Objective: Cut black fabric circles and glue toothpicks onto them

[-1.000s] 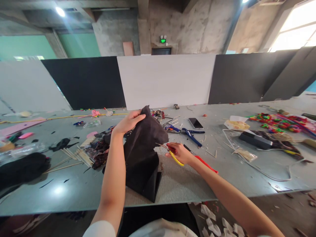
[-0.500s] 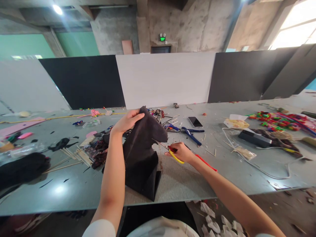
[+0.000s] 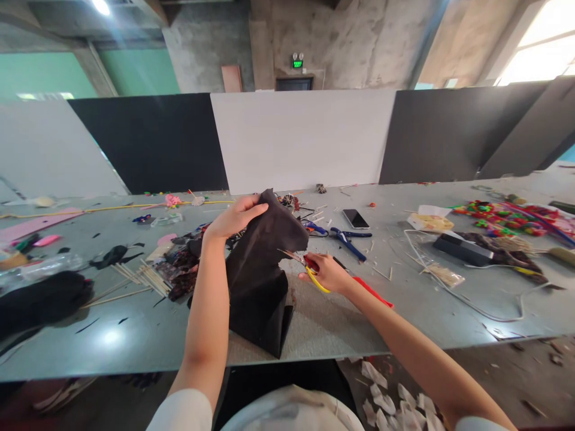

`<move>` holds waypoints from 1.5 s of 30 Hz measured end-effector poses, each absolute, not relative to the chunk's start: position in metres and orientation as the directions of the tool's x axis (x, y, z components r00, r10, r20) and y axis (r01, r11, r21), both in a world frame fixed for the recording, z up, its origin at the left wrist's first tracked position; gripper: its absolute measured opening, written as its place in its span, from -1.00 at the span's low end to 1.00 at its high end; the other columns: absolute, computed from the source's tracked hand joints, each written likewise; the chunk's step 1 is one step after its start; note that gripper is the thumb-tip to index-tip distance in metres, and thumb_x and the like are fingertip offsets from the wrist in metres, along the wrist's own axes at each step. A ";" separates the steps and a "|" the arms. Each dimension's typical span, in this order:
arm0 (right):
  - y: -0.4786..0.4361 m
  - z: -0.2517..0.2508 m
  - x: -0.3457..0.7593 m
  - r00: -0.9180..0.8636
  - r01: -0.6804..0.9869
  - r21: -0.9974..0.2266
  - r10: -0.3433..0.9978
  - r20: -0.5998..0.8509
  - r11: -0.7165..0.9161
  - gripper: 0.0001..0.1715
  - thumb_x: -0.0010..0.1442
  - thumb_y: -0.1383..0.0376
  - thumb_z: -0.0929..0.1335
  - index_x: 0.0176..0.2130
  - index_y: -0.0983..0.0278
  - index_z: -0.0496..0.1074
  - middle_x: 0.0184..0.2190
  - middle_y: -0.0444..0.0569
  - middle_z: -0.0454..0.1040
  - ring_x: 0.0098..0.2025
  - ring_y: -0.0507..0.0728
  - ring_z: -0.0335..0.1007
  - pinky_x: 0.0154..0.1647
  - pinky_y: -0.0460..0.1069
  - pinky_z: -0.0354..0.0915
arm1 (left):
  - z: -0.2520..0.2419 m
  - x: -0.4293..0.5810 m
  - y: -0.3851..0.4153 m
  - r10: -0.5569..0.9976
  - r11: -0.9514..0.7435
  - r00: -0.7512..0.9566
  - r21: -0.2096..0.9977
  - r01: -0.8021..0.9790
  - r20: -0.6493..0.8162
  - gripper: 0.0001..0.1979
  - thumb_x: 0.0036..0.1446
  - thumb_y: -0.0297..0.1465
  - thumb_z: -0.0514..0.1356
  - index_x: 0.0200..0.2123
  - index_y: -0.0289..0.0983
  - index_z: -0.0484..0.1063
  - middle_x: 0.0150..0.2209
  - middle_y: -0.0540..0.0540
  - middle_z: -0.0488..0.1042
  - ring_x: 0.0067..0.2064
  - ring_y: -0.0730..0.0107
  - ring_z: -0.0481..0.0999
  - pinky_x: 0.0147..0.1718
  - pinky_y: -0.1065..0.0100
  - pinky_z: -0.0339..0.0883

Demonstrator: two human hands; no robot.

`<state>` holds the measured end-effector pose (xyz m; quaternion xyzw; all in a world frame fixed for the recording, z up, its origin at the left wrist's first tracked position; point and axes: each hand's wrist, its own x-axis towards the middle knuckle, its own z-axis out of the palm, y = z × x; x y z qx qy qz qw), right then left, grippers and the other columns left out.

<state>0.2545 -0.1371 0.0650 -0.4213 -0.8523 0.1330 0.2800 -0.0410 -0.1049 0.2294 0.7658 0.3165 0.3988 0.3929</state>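
My left hand (image 3: 236,216) pinches the top edge of a black cloth (image 3: 258,287) and holds it up; its lower end hangs to the table near the front edge. In my right hand (image 3: 327,272) is a pair of scissors (image 3: 320,284) with yellow and red handles. The blades point left into a notch in the cloth's right side. Part of the blades is hidden against the dark cloth, so I cannot tell how far apart they are.
Blue pliers (image 3: 348,242) and a phone (image 3: 356,219) lie beyond my right hand. Wooden sticks (image 3: 150,280) and dark scraps are to the left. A white cable (image 3: 471,304), a dark box (image 3: 463,249) and colourful pompoms (image 3: 507,218) occupy the right. Upright panels (image 3: 305,140) stand behind.
The scissors have moved slightly left, farther into the cloth's notch. The raised cloth and my left hand have shifted a little to the right.
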 end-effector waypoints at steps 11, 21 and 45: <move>-0.138 0.060 0.249 -0.461 0.662 -0.435 0.789 0.406 0.611 -0.44 0.24 -0.11 0.41 -0.48 0.21 0.24 -0.55 -0.13 0.30 -0.50 0.03 0.11 -0.40 -0.02 0.00 | 0.235 -0.030 -0.113 0.749 -0.581 0.534 0.776 0.245 0.393 -0.66 0.29 -0.12 0.18 -0.29 -0.30 0.48 -0.36 -0.07 0.47 -0.38 0.39 0.41 -0.46 0.43 0.25; -0.143 0.064 0.251 -0.464 0.632 -0.458 0.778 0.423 0.626 -0.47 0.26 -0.10 0.40 -0.46 0.21 0.24 -0.57 -0.17 0.25 -0.52 0.02 0.08 -0.42 -0.03 -0.03 | 0.232 -0.027 -0.113 0.733 -0.587 0.546 0.783 0.207 0.405 -0.66 0.29 -0.13 0.18 -0.26 -0.31 0.50 -0.29 -0.12 0.51 -0.30 0.33 0.48 -0.34 0.38 0.36; -0.152 0.068 0.246 -0.483 0.642 -0.456 0.787 0.384 0.616 -0.48 0.25 -0.12 0.40 -0.17 0.27 0.35 -0.33 -0.02 0.45 -0.39 0.11 0.29 -0.32 -0.02 0.17 | 0.230 0.009 -0.120 0.701 -0.708 0.579 0.500 0.498 0.415 -0.72 0.34 -0.21 0.12 -0.31 -0.29 0.43 -0.40 -0.05 0.44 -0.37 0.40 0.35 -0.39 0.35 0.17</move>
